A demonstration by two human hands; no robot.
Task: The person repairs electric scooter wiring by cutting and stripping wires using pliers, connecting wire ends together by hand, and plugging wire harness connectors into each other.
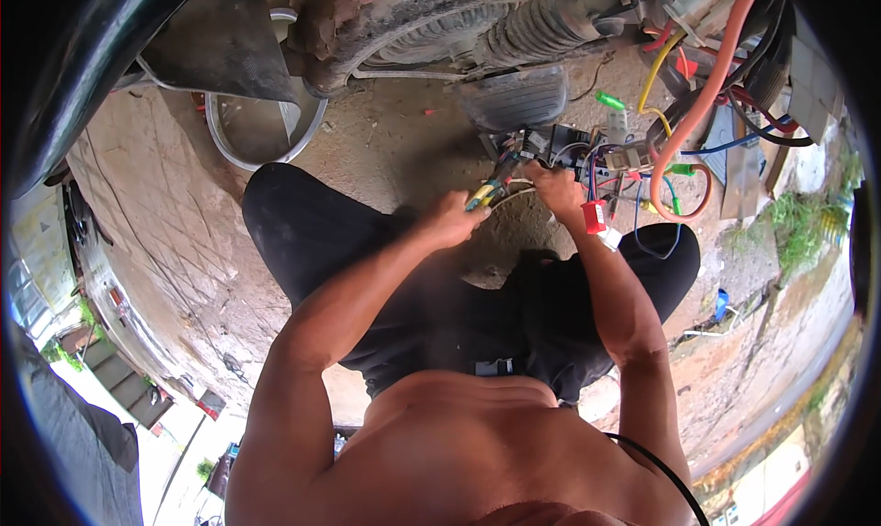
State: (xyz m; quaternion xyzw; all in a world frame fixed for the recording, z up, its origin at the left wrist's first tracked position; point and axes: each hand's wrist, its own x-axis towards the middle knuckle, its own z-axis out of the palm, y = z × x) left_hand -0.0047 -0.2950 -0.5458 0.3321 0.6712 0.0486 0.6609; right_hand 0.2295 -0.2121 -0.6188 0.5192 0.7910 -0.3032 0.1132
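Observation:
My left hand (450, 221) is closed around a tool with yellow and teal handles (484, 195), which looks like pliers. Its far end reaches a tangle of thin wires. My right hand (556, 192) pinches among those wires; what exactly its fingers hold is too small to make out. Just beyond the hands lies a black box-shaped part (565, 143) with wires around it. A red connector (595, 216) and a white connector (608, 239) hang by the right wrist.
A thick orange cable (714, 76) loops down at the right, beside a yellow cable (653, 72). Above the hands are a ribbed dark pedal-like pad (516, 97) and a dusty coil spring (546, 38). A pale ring (218, 139) lies on the ground (156, 214) at left.

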